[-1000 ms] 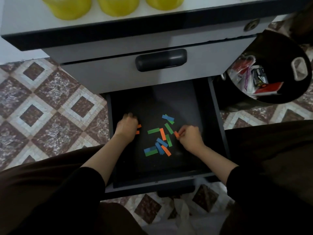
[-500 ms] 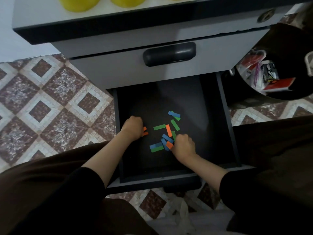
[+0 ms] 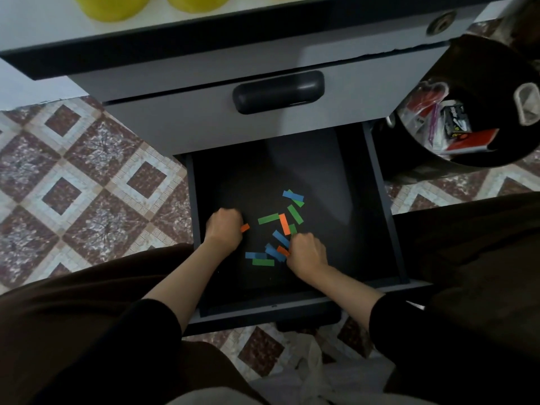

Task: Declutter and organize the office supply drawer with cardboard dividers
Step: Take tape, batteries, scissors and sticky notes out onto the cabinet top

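The lower drawer [image 3: 388,229] is pulled open, dark inside. Several small paper strips in blue, green and orange [image 3: 280,223] lie scattered on its floor. My left hand [image 3: 223,229] is curled at the drawer's left side and holds orange strips, one [image 3: 245,228] sticking out from the fingers. My right hand [image 3: 306,252] is curled over the lower part of the pile and pinches an orange strip [image 3: 283,251]. No cardboard dividers are in view.
Above the open drawer is a shut grey drawer with a black handle [image 3: 277,92]. A black bin [image 3: 491,112] with packets and boxes stands at the right. Yellow containers [image 3: 111,7] sit on the desktop. A white plastic bag [image 3: 309,366] lies on the tiled floor.
My right hand moved down and left across the pile, from its right edge to its lower part, and picked at an orange strip. My left hand stayed put with its orange strips.
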The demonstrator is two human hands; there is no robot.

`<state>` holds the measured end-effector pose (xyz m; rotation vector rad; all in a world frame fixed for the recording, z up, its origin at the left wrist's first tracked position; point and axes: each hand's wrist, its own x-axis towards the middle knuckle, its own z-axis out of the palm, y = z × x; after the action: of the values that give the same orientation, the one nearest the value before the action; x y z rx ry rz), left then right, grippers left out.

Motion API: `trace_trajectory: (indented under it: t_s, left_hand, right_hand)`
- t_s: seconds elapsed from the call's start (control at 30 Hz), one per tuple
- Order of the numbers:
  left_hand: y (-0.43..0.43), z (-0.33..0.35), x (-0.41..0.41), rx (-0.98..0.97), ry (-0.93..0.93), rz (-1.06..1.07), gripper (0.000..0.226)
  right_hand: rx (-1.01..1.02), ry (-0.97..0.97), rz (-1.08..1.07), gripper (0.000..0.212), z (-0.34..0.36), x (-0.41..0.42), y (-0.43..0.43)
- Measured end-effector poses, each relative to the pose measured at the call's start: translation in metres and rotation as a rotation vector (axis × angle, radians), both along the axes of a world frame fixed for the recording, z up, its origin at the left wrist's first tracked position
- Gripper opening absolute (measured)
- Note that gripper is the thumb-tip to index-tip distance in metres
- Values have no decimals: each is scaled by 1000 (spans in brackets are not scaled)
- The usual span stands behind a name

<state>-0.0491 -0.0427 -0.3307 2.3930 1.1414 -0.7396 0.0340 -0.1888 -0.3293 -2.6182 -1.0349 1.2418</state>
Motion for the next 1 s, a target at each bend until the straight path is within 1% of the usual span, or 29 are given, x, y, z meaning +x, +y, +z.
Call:
trace_trajectory:
  t_s: [0.13, 0.2, 0.23, 0.3, 0.37, 0.43, 0.5, 0.63, 0.73, 0.87, 1.0]
  left_hand:
    - [7, 3, 4, -56, -62, 46, 16]
    - [11, 10, 10, -80, -115, 59, 19]
    - [12, 14, 14, -97, -139, 32, 19]
    - [10, 20, 24, -131, -177, -97, 19]
    - [3, 23, 36, -140, -169, -268, 18]
    - [-4, 20, 48, -112, -149, -419, 19]
    - [-9, 15, 57, -88, -139, -515, 19]
    - [-15, 4, 62, -61, -126, -625, 31]
    - [-18, -1, 59, -18, -126, -683, 35]
    - [-22, -4, 55, 65, -156, -727, 30]
    - [-28, -9, 50, 105, -177, -665, 27]
  right_hand:
    - [106, 85, -49, 22, 4, 14, 1]
    - [187, 111, -142, 21, 12, 32, 6]
    - [224, 106, -190, 21, 16, 42, 8]
    - [271, 58, -270, 18, 20, 58, 9]
    - [280, 35, -392, 14, 17, 69, 4]
    - [263, 77, -546, 6, 14, 74, -3]
    - [241, 102, -639, 9, 10, 78, -8]
    - [245, 129, -657, 12, 4, 81, -7]
    - [249, 161, -685, 26, -1, 83, -5]
    - [238, 166, -725, 29, -6, 85, -2]
    - [215, 141, -707, 28, -6, 84, -3]
